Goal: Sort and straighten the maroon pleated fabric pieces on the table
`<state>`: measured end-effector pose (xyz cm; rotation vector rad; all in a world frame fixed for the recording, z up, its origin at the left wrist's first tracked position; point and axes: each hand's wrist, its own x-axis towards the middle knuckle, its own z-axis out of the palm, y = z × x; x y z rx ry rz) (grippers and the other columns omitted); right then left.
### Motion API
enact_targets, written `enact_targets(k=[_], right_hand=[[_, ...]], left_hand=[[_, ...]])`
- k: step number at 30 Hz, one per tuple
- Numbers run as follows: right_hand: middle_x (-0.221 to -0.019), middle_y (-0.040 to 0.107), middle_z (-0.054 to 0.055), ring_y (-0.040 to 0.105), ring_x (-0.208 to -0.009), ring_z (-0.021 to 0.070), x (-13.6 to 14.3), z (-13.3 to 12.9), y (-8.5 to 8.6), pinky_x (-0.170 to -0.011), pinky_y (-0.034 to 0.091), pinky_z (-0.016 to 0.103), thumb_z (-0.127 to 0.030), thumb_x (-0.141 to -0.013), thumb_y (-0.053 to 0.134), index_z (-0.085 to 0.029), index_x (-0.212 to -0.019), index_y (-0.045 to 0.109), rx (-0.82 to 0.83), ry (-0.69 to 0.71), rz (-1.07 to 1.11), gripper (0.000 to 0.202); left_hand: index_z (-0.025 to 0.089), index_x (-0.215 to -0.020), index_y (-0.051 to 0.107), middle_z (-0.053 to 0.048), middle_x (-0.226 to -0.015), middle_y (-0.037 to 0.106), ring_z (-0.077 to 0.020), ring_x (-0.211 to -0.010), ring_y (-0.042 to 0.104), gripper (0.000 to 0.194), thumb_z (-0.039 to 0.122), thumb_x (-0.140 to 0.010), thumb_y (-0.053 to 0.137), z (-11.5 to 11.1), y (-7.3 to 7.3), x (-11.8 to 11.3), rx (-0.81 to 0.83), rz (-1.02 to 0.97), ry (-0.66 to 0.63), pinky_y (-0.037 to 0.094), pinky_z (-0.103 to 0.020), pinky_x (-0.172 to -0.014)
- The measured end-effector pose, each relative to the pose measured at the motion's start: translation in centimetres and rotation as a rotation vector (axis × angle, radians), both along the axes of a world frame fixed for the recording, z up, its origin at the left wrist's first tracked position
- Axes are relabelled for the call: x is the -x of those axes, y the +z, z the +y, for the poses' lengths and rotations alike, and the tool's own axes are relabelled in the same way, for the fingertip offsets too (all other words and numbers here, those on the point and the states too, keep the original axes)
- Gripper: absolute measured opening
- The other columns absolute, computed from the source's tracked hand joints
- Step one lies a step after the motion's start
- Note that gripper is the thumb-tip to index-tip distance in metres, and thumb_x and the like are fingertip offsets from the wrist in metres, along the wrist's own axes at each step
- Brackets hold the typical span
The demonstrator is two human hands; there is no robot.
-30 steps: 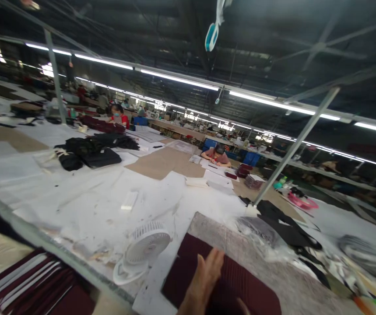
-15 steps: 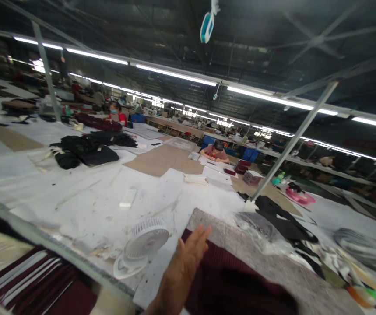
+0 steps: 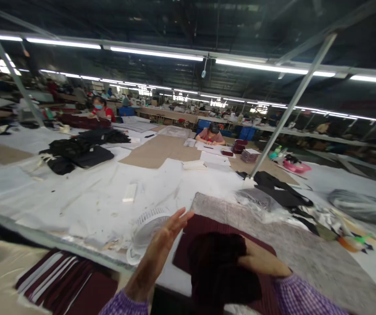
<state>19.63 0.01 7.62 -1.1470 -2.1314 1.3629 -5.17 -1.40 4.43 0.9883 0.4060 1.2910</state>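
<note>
My left hand (image 3: pixel 166 238) is raised with its fingers stretched out and nothing in it, at the left edge of a maroon ribbed fabric piece (image 3: pixel 204 223). Over that piece, my right hand (image 3: pixel 261 259) grips the side of a bunched dark cloth (image 3: pixel 220 267); its fingertips are hidden by the cloth. The ribbed piece lies on a speckled grey sheet (image 3: pixel 306 249). Just behind my left hand stands a small white fan (image 3: pixel 146 225), partly covered by the hand.
Striped maroon and white folded pieces (image 3: pixel 59 280) lie below the table edge at left. Black garments (image 3: pixel 76 153) and a white block (image 3: pixel 129 192) are on the white-covered table. A metal post (image 3: pixel 289 109) rises at right, near a pink basin (image 3: pixel 296 166). A co-worker (image 3: pixel 211 134) bends over papers opposite.
My right hand has come into view gripping the bunched dark cloth over the maroon piece. My left hand has shifted left, off the maroon fabric. The view has turned slightly.
</note>
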Motion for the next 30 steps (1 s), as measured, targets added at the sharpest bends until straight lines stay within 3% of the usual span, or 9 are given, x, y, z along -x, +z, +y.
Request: enact_targets(k=[4, 8, 11, 14, 16, 20, 23, 27, 30], right_hand=[[-0.054, 0.047, -0.003, 0.038, -0.048, 0.0101, 0.4, 1.9, 1.8, -0.042, 0.029, 0.022, -0.012, -0.071, 0.057, -0.018, -0.061, 0.059, 0.013, 0.173, -0.175, 0.012], [-0.048, 0.041, -0.006, 0.037, -0.041, 0.0073, 1.5, 3.2, 2.1, -0.037, 0.024, 0.019, -0.015, -0.068, 0.06, -0.017, -0.053, 0.054, -0.008, 0.311, -0.285, 0.017], [-0.044, 0.041, -0.008, 0.037, -0.039, 0.0065, 2.1, 3.8, 1.7, -0.037, 0.025, 0.019, -0.019, -0.065, 0.066, -0.017, -0.051, 0.056, 0.006, 0.37, -0.254, 0.018], [-0.045, 0.046, -0.007, 0.041, -0.041, 0.0076, 1.6, 4.4, 1.6, -0.04, 0.029, 0.02, -0.028, -0.062, 0.074, -0.016, -0.052, 0.06, 0.007, 0.348, -0.187, 0.021], [-0.055, 0.055, -0.003, 0.048, -0.049, 0.0102, 0.6, 4.5, 1.6, -0.045, 0.036, 0.021, -0.039, -0.07, 0.071, -0.016, -0.064, 0.066, -0.001, 0.255, -0.118, 0.024], [-0.088, 0.065, 0.006, 0.06, -0.076, 0.0172, -1.3, 3.6, 0.8, -0.067, 0.05, 0.03, -0.061, -0.092, 0.024, -0.017, -0.108, 0.063, 0.02, 0.07, 0.127, 0.061], [-0.099, 0.065, 0.009, 0.061, -0.089, 0.0222, -1.0, 2.1, -1.1, -0.08, 0.05, 0.037, -0.071, -0.08, 0.043, -0.018, -0.119, 0.057, 0.066, 0.032, 0.285, 0.067], [-0.103, 0.066, 0.007, 0.063, -0.092, 0.0242, 1.0, 0.8, -4.1, -0.083, 0.051, 0.038, -0.05, -0.072, 0.071, -0.019, -0.117, 0.058, 0.167, -0.133, 0.485, 0.056], [-0.105, 0.066, 0.009, 0.062, -0.094, 0.0249, 2.0, 0.2, -5.4, -0.083, 0.051, 0.039, -0.039, -0.083, 0.062, -0.018, -0.106, 0.064, -0.076, -0.316, 0.433, 0.031]], left_hand=[[0.033, -0.142, 0.03, -0.004, -0.151, 0.033, -0.0275, -0.138, 0.028, 0.087, 0.052, -0.068, 0.07, -1.1, 0.0, -0.5, -0.139, 0.562, -0.069, 0.022, -0.043, -0.114], [0.029, -0.144, 0.025, -0.007, -0.152, 0.031, -0.0295, -0.138, 0.026, 0.106, 0.028, -0.055, 0.083, -2.0, -0.7, -3.4, -0.16, 0.904, 0.103, 0.02, -0.043, -0.114], [0.021, -0.142, 0.033, -0.012, -0.137, 0.052, -0.0321, -0.127, 0.043, 0.098, 0.02, -0.056, 0.081, -1.3, -1.2, -4.8, -0.005, 0.776, 0.091, 0.029, -0.044, -0.108], [0.013, -0.109, 0.068, -0.009, -0.099, 0.073, -0.0348, -0.099, 0.062, 0.052, 0.025, -0.059, 0.079, -0.6, -1.8, -5.2, 0.219, 0.54, -0.087, 0.045, -0.041, -0.091], [0.009, -0.087, 0.074, -0.01, -0.081, 0.075, -0.0316, -0.081, 0.067, 0.033, 0.033, -0.065, 0.076, -0.4, -2.3, -5.0, 0.332, 0.434, -0.114, 0.05, -0.039, -0.078], [0.012, -0.094, 0.07, -0.008, -0.083, 0.075, -0.0232, -0.077, 0.069, 0.033, 0.036, -0.071, 0.072, -0.6, -3.0, -4.1, 0.457, 0.282, 0.059, 0.052, -0.034, -0.077], [0.013, -0.091, 0.071, -0.008, -0.082, 0.076, -0.0232, -0.078, 0.069, 0.031, 0.035, -0.069, 0.074, -0.6, -3.1, -4.2, 0.502, 0.202, 0.153, 0.053, -0.034, -0.077], [0.013, -0.096, 0.07, -0.009, -0.086, 0.076, -0.0258, -0.086, 0.069, 0.033, 0.032, -0.069, 0.075, -1.0, -3.0, -5.6, 0.499, 0.14, 0.253, 0.053, -0.036, -0.08], [0.013, -0.099, 0.07, -0.01, -0.088, 0.075, -0.0268, -0.088, 0.069, 0.037, 0.032, -0.069, 0.075, -1.3, -2.8, -6.2, 0.526, 0.124, 0.229, 0.053, -0.036, -0.082]])
